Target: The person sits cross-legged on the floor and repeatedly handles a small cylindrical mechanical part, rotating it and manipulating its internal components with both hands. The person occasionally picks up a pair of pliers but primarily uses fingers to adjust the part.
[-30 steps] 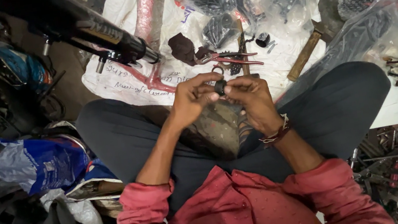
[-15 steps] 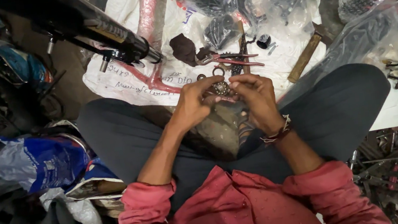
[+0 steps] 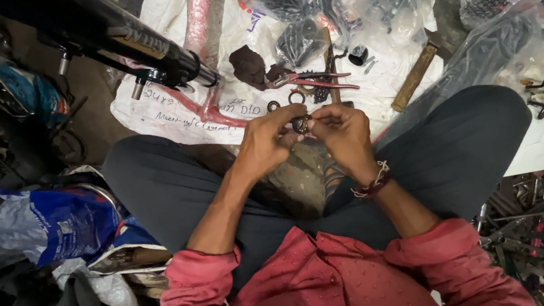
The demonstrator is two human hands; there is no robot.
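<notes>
Hands met above the lap: the left hand point(image 3: 269, 139) and the right hand point(image 3: 346, 133) both pinched a small dark ring point(image 3: 301, 125) between fingertips, fingers curled tight around it. The ring sat between the two hands, just near of the white sheet point(image 3: 163, 107) on the floor. Red-handled pliers point(image 3: 315, 80) lay on the sheet just beyond the hands, with a hammer point(image 3: 415, 76) to their right and a black fork point(image 3: 127, 43) at far left.

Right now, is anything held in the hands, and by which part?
Yes: a small dark ring-shaped metal part, pinched at its rim between the fingertips of the left hand and right hand.
</notes>
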